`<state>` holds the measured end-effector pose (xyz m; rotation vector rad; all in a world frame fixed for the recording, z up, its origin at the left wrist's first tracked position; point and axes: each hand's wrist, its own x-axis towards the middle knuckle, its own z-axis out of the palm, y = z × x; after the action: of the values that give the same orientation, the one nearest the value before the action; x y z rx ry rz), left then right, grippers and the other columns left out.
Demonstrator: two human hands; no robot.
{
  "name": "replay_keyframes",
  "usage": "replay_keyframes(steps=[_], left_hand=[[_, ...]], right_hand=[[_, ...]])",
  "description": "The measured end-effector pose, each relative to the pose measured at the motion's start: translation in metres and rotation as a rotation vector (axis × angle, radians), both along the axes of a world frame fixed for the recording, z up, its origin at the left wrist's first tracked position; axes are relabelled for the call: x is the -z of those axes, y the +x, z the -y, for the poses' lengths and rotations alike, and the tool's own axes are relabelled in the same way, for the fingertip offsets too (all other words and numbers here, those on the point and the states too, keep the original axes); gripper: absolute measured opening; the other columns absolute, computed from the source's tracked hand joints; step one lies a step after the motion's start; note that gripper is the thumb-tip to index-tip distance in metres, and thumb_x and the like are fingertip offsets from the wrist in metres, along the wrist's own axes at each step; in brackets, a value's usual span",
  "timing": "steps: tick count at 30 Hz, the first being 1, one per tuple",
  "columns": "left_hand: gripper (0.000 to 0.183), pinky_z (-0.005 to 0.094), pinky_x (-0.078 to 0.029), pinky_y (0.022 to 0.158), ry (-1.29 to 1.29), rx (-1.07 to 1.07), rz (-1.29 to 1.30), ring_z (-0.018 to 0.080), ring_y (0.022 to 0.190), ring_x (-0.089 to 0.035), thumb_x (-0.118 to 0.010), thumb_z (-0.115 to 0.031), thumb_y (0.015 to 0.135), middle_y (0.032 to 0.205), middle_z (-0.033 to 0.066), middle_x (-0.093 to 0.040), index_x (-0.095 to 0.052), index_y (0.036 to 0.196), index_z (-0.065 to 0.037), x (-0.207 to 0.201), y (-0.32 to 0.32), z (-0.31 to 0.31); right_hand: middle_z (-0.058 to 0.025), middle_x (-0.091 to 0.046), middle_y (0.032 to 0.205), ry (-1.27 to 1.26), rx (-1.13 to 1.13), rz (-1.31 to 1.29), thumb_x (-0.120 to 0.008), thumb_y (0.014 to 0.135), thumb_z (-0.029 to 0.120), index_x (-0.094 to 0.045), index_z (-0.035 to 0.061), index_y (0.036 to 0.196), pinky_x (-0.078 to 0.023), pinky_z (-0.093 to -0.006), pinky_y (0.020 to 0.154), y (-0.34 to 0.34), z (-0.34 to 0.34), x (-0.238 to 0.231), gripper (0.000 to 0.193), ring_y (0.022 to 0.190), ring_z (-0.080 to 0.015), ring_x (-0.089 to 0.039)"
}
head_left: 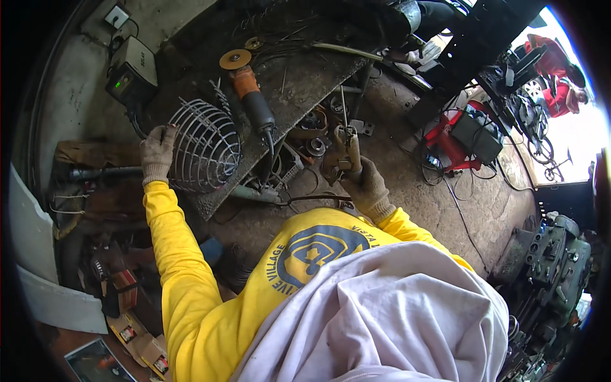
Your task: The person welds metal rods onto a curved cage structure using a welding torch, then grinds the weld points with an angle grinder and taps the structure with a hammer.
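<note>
Wire basket (205, 148) pinched at the rim by the left hand (158, 151), seemingly for steadiness! Right hand (369, 189) grips an electrode holder (347, 151), rod (344, 107) clear

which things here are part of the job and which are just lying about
Likely part of it:
- wire basket, at the left grip
- apparent electrode holder with thin rod, in the right grip

Seemingly just lying about:
- angle grinder, on the table
- red plastic chair
</note>
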<state>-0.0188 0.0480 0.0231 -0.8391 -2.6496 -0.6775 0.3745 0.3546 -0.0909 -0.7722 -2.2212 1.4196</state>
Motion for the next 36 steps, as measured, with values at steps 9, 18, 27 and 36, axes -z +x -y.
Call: replay_keyframes(steps=[9,18,27,36], left_hand=[[0.041,0.0439,-0.052,0.090,-0.100,-0.168,-0.195,0.0363,0.103,-0.066,-0.055,-0.044,0.098,0.110,0.0151,-0.071,-0.071,0.109,-0.008,-0.010,0.010,0.005],[0.032,0.0402,-0.053,0.076,0.352,0.162,-0.192,0.0326,0.085,-0.070,-0.060,-0.033,0.099,0.095,0.0165,-0.072,-0.071,0.102,-0.002,-0.001,0.146,-0.013],[0.022,0.0378,-0.055,0.068,0.354,0.640,0.510,0.0312,0.080,-0.070,-0.068,-0.021,0.093,0.088,0.0143,-0.070,-0.070,0.107,-0.005,0.075,0.206,-0.025],[0.025,0.0396,-0.056,0.074,0.188,0.638,0.525,0.0328,0.086,-0.070,-0.068,-0.024,0.092,0.094,0.0164,-0.071,-0.071,0.107,-0.005,0.087,0.220,-0.027]], right_hand=[[-0.0179,-0.069,0.114,0.043,0.026,-0.060,-0.077,0.080,0.012,-0.052,0.0056,0.133,-0.055,-0.0380,0.087,-0.013,0.013,-0.023,0.059,0.104,-0.0279,-0.069],[-0.0158,-0.068,0.116,0.015,0.004,-0.257,-0.079,0.080,0.010,-0.051,0.0041,0.133,-0.055,-0.0367,0.087,-0.028,0.034,-0.024,0.061,0.104,-0.0256,-0.069],[-0.0191,-0.068,0.112,0.065,0.003,-0.117,-0.080,0.078,0.011,-0.052,0.0043,0.133,-0.055,-0.0383,0.084,-0.024,0.057,-0.035,0.062,0.102,-0.0307,-0.069],[-0.0105,-0.065,0.114,-0.149,-0.087,-0.280,-0.068,0.085,-0.003,-0.045,-0.0003,0.134,-0.053,-0.0336,0.090,-0.013,0.067,-0.017,0.054,0.101,-0.0179,-0.065]])
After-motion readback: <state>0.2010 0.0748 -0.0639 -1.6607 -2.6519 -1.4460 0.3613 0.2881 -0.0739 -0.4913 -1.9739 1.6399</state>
